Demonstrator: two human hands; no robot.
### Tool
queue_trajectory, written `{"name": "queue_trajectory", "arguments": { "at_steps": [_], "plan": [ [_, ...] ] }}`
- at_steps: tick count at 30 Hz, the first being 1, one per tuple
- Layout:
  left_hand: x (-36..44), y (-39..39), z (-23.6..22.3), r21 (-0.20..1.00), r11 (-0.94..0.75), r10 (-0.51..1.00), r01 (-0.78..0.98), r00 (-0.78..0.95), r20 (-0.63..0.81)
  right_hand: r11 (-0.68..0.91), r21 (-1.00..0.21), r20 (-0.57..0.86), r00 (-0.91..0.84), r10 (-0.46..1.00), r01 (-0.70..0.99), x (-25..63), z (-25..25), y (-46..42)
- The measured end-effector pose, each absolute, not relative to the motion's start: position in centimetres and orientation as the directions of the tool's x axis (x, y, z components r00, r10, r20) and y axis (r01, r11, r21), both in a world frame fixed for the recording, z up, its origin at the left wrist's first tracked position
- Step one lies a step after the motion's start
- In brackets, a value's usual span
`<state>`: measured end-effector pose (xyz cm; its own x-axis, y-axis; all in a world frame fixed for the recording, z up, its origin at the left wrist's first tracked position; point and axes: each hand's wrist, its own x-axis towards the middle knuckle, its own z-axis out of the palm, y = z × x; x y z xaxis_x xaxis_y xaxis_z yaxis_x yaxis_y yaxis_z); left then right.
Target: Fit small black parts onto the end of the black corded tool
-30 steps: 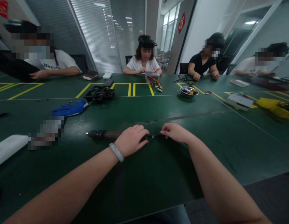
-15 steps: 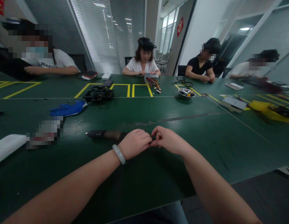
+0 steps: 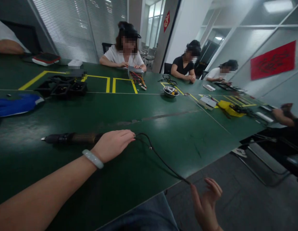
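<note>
An electric screwdriver (image 3: pixel 84 138), dark with a brownish body and a metal tip toward the left, lies on the green table. Over its rear end my left hand (image 3: pixel 114 144) is closed, fingers wrapped down so the part underneath is hidden. From under those fingers a thin black cable (image 3: pixel 163 161) with a small shiny spot curves right, past the table edge. My right hand (image 3: pixel 206 203) hangs beyond that edge with its fingers spread; the cable reaches the tip of one finger, and its further course is hidden. A pale bangle (image 3: pixel 93 158) circles my left wrist.
Left on the green table (image 3: pixel 129 186) are a blue glove (image 3: pixel 16 105) and black plastic frames (image 3: pixel 62 88). Farther off stand a metal bowl (image 3: pixel 171 92), a metal box with coloured wires (image 3: pixel 136 75) and a yellow bag (image 3: pixel 229 109). Several people sit around the table.
My right hand has left my left hand and moved right and down past the table edge, its fingers now spread. The cable now shows stretched between them. The view has turned right.
</note>
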<state>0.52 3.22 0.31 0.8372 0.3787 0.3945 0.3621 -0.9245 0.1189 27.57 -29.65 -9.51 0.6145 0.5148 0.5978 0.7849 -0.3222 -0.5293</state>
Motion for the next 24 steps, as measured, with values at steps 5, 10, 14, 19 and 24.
{"name": "queue_trajectory", "arguments": {
  "at_steps": [5, 10, 14, 19, 24],
  "plan": [
    [0.4, 3.2, 0.1, 0.129, -0.914, 0.403, 0.384, 0.829, 0.388, -0.474, -0.647, 0.158, 0.713, 0.683, 0.598, 30.6, -14.9, -30.8],
    [0.2, 3.1, 0.0, 0.155, -0.901, 0.434, 0.406, 0.819, 0.376, -0.402, -0.734, -0.035, 0.56, 0.828, 0.548, 31.2, -15.2, -26.4],
    [0.2, 3.2, 0.0, 0.18, -0.883, 0.47, 0.434, 0.798, 0.378, -0.379, -0.76, -0.098, 0.483, 0.87, 0.528, 30.9, -12.6, -26.0],
    [0.1, 3.3, 0.2, 0.179, -0.868, 0.496, 0.463, 0.789, 0.361, -0.452, -0.724, -0.13, 0.54, 0.832, 0.522, 35.2, -5.0, -29.8],
    [0.2, 3.3, 0.2, 0.165, -0.871, 0.49, 0.463, 0.793, 0.36, -0.469, -0.597, 0.049, 0.613, 0.788, 0.65, 41.1, 4.9, -31.0]
  ]
}}
